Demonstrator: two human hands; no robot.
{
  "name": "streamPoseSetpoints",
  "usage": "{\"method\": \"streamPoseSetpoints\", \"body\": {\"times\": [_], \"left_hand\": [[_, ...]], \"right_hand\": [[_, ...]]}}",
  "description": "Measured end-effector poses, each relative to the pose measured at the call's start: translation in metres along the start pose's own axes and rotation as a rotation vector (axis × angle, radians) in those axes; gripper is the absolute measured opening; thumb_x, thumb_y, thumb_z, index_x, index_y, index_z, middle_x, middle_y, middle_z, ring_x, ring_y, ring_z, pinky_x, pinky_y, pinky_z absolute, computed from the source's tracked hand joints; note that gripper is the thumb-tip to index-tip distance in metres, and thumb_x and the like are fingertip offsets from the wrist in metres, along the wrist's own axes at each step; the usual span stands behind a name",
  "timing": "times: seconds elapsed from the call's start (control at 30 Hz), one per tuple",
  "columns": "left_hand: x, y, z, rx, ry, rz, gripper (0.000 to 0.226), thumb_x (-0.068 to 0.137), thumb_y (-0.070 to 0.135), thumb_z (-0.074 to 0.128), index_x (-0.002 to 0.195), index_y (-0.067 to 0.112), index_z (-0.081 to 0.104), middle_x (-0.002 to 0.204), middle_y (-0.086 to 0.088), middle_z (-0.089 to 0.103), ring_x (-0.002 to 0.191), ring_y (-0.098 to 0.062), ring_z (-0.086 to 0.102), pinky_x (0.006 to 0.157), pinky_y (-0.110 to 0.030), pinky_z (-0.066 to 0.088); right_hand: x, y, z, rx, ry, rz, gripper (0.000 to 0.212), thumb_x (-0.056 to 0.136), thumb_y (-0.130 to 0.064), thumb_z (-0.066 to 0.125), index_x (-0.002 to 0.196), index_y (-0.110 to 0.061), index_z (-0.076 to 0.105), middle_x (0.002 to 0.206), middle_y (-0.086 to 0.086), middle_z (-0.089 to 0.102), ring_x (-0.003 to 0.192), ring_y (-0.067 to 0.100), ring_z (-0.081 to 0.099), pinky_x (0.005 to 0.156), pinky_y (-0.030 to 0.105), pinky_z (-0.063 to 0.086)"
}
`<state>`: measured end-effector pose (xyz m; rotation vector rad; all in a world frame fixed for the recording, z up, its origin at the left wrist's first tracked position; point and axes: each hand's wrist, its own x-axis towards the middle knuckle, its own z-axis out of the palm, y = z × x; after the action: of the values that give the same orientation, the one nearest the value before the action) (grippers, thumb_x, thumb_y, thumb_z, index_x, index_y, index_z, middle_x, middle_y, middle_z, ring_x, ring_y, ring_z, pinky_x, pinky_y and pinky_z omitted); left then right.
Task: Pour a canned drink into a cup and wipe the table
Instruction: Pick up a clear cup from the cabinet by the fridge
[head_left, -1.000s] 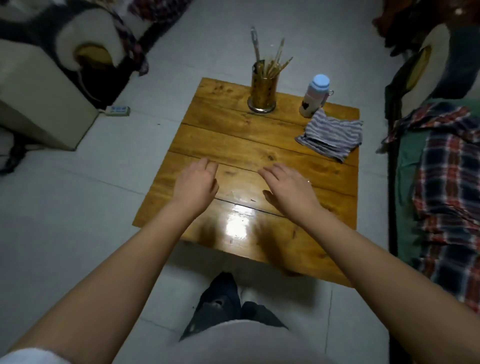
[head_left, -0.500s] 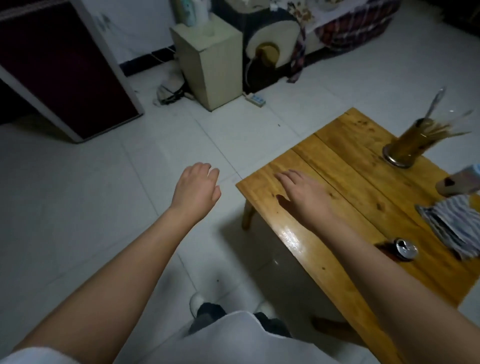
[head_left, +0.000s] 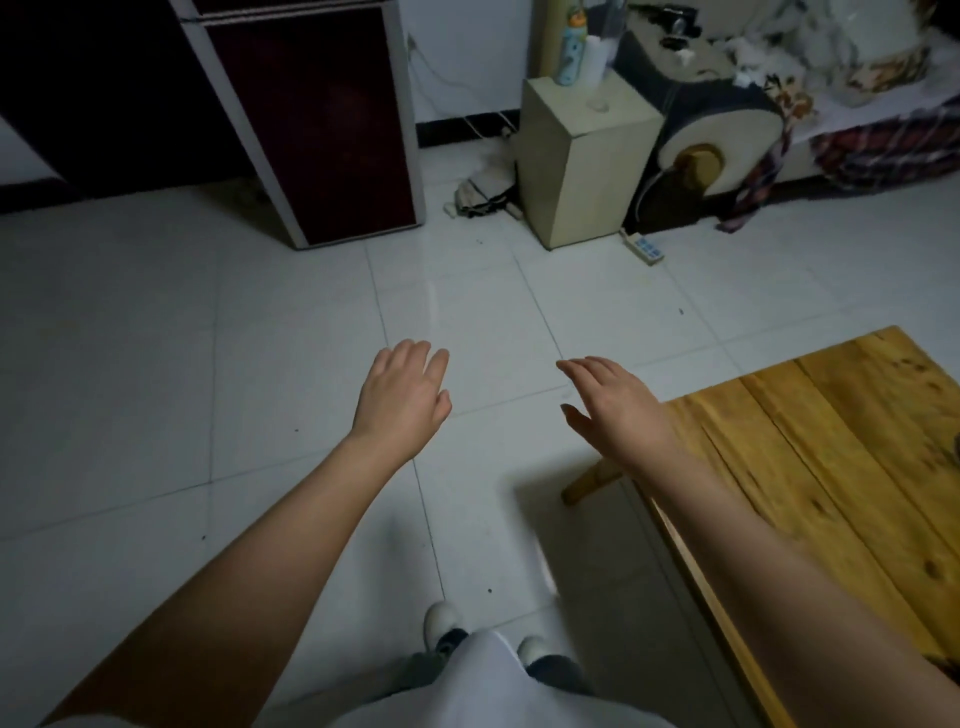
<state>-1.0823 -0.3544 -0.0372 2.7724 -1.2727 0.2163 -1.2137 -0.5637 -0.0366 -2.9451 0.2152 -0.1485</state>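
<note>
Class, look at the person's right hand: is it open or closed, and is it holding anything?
Open and empty: the right hand has its fingers spread, nothing in it.

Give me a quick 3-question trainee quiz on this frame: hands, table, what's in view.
1. True or false: the left hand holds a can.
2. The right hand is over: A) the near-left corner of the wooden table, B) the beige box, C) the power strip.
3. Fill in: a white ___ shows beside each trouser leg at the bottom of the frame.

Key: 1 false, both hands are empty and open. 2 A. 3 shoe.
</note>
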Motion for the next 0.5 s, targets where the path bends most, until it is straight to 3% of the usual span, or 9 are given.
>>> {"method": "streamPoseSetpoints", "body": {"times": [0.2, 0.4, 0.5], "left_hand": [[0.009, -0.050, 0.009, -0.001, -0.018, -0.054, 0.041, 0.063, 0.015, 0.077, 0.099, 0.000, 0.065, 0.092, -0.018, 0.066, 0.086, -0.033, 0.063, 0.079, -0.041, 0.051], [0.043, -0.079, 0.014, -0.009, -0.034, -0.090, 0.036, 0.070, 0.021, 0.055, 0.098, 0.001, 0.066, 0.092, -0.016, 0.066, 0.087, -0.032, 0.063, 0.080, -0.040, 0.051], [0.069, -0.089, 0.020, -0.045, -0.029, -0.084, 0.034, 0.074, 0.016, 0.063, 0.104, -0.001, 0.064, 0.099, -0.019, 0.065, 0.093, -0.034, 0.061, 0.085, -0.042, 0.048]], "right_hand": [[0.047, -0.022, 0.011, -0.012, 0.014, -0.048, 0.049, 0.078, -0.014, 0.070, 0.123, -0.002, 0.054, 0.117, 0.014, 0.063, 0.110, 0.034, 0.057, 0.090, 0.042, 0.048], [0.086, -0.026, 0.017, 0.010, -0.004, -0.021, 0.048, 0.083, -0.017, 0.064, 0.128, -0.005, 0.050, 0.123, 0.013, 0.059, 0.117, 0.033, 0.052, 0.094, 0.043, 0.046], [0.110, -0.018, 0.020, 0.020, -0.017, -0.001, 0.048, 0.085, -0.019, 0.062, 0.129, -0.005, 0.049, 0.125, 0.013, 0.058, 0.119, 0.032, 0.050, 0.094, 0.043, 0.045]]}}
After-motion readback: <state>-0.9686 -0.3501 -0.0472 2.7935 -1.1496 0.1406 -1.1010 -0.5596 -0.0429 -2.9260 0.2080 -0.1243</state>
